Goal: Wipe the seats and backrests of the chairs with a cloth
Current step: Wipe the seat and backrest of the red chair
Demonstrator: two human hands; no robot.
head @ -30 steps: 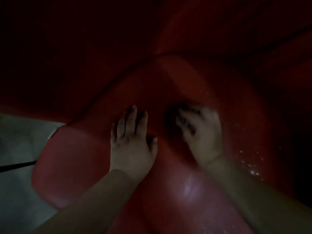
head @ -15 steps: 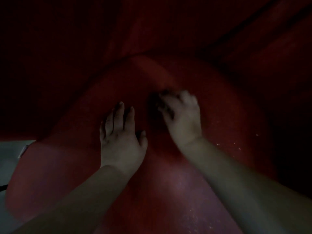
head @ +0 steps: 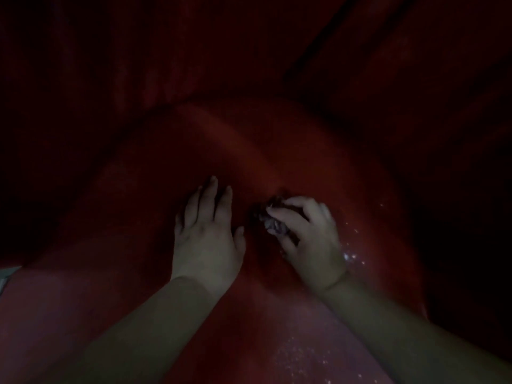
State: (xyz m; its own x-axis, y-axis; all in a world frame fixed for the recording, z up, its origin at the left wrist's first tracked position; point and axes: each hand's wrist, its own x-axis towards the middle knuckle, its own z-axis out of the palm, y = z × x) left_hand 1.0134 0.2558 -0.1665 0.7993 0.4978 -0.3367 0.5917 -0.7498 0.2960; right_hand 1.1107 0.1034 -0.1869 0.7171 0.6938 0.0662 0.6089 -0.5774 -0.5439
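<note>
Head view, in very dim light: a red moulded chair [head: 318, 151] fills nearly the whole picture, its glossy shell curving from the seat near the bottom edge up into the backrest towards the top. Its long axis runs from the bottom of the picture away to the top, with the backrest's rounded rim arching across the upper middle. Specks and faint bright spots dot the surface on the right and lower middle. More dark red shapes lie beyond the rim, too dark to make out.

The left hand [head: 206, 239] lies flat on the chair near the middle, fingers straight and close together, pointing up the shell, thumb out to the right; it holds nothing.

The right hand [head: 313, 239] is just beside it, not touching it, fingers curled round a cloth [head: 273, 224] and pressing it onto the shell.

The cloth is a small crumpled wad, greyish and dark, bunched with no clear long axis; it shows under the fingertips, on the hand's left side, between the two hands.

At the far left edge a sliver of pale floor [head: 7, 275] shows.
</note>
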